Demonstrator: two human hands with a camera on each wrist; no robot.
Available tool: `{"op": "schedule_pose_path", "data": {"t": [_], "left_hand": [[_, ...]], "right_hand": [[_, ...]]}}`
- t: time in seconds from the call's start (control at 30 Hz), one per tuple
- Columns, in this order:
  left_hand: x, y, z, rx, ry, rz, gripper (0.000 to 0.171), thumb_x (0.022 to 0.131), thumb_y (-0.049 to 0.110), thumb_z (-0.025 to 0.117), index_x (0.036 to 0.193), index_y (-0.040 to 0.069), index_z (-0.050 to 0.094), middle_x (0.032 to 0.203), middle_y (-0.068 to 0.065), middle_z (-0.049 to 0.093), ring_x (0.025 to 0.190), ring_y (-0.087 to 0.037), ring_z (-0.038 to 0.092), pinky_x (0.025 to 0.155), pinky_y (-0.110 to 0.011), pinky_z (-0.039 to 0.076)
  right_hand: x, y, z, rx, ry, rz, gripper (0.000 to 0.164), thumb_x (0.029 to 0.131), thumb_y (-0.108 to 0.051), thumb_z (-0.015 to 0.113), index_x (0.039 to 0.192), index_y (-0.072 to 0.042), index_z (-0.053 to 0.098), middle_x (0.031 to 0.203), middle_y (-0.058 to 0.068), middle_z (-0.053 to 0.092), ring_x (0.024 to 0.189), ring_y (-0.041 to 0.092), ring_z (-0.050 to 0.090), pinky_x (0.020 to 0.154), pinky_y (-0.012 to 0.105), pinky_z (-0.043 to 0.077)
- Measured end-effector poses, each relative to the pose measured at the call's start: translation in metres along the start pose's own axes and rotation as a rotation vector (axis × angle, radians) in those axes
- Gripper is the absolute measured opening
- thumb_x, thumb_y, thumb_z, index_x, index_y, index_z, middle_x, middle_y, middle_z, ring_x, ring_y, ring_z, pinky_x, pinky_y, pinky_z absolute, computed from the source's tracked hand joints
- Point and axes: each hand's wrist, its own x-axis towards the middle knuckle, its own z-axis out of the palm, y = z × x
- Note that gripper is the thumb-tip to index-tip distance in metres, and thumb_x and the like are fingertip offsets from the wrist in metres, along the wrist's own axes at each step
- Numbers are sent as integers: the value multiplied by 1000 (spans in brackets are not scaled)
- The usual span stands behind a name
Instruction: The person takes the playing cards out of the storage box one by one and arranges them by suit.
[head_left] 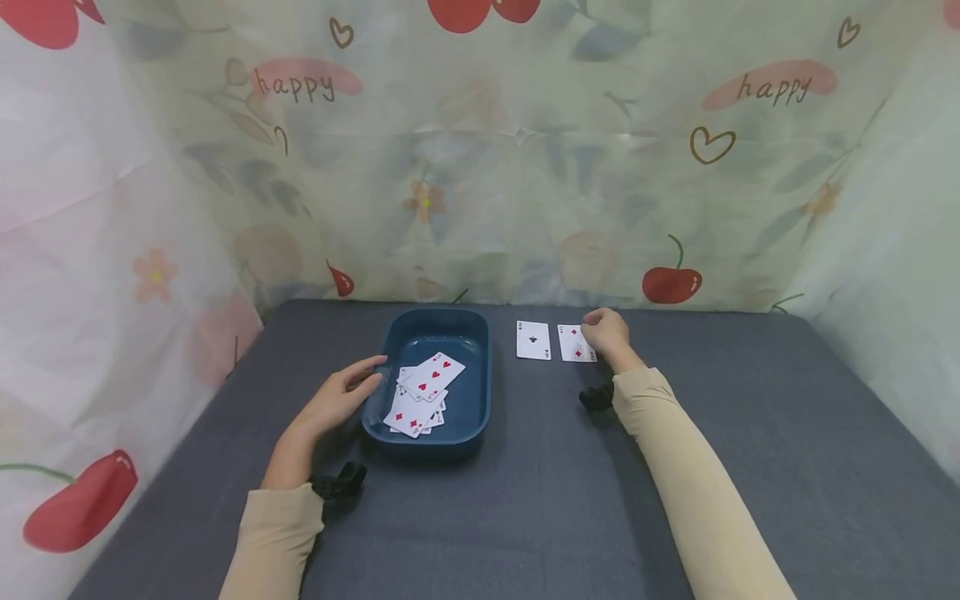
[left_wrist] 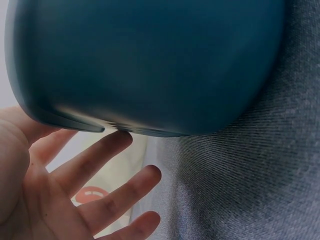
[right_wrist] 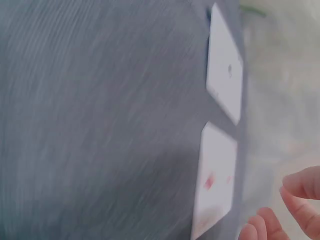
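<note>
An oblong dark blue plastic basin (head_left: 482, 400) stands left of the middle on the table. Several playing cards lie in it in a loose pile, a three of hearts (head_left: 433, 377) on top and a diamonds card (head_left: 408, 415) below. My left hand (head_left: 341, 396) touches the basin's left rim, its fingers spread and fairly straight under the lip in the left wrist view. An ace of clubs (head_left: 533, 341) lies face up right of the basin, beside a two of diamonds (head_left: 576, 344). Over that card's right edge is my right hand (head_left: 609, 335), thumb and forefinger close together with nothing visible between them.
Dark grey cloth (head_left: 750, 417) covers the table. A patterned curtain (head_left: 517, 208) with cherries and hearts hangs along its back edge and both sides. Black bands (head_left: 341, 482) sit at both wrists, below beige sleeves.
</note>
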Motion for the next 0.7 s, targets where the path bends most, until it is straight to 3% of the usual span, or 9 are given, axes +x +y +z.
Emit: {"op": "schedule_pose_path", "data": {"t": [0.5,0.7], "left_hand": [[0,1,0,2,-1,19,50,99,33,43,144,15,35,149,-20,33,134,-41,37,106,-57,33],[0,1,0,3,-6,16,49,99,33,43,144,15,35,149,-20,33,134,-41,37,106,-57,34]], "right_hand": [[-42,-104,29,195,-254,-307,30,94,-17,51,120,-2,55,126,19,56,119,32,51,97,45,45],[-59,-142,52,158,-296,-410,27,91,-16,57,115,-2,59,116,17,62,109,29,58,93,39,48]]}}
